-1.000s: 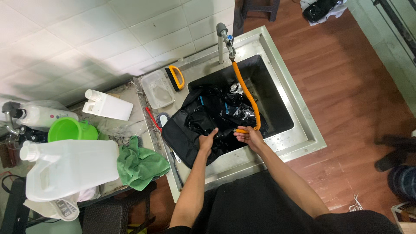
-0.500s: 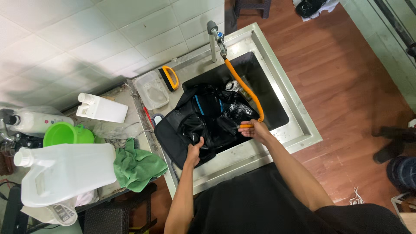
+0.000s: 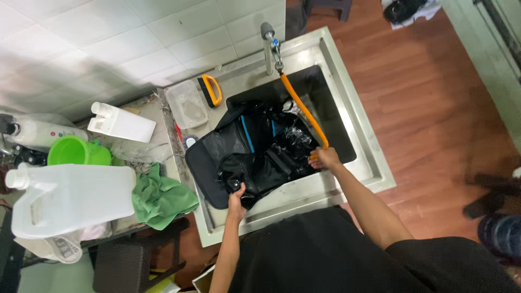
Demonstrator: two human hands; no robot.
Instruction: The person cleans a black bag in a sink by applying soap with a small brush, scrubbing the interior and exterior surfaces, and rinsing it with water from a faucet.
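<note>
Gripping the black bag point(image 3: 255, 157) at its near edge, the left hand point(image 3: 236, 196) has closed fingers; the right hand point(image 3: 324, 158) fingers clasp the orange hose point(image 3: 302, 108) end just beside it, over the sink point(image 3: 358, 146).

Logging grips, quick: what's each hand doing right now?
Left hand: closed on the black bag.
Right hand: closed on the orange hose end.

Big white jug point(image 3: 70, 201) front-left w/ pale label, flat white bottle point(image 3: 122, 123) behind, white spray bottle point(image 3: 40, 132) far left
</note>
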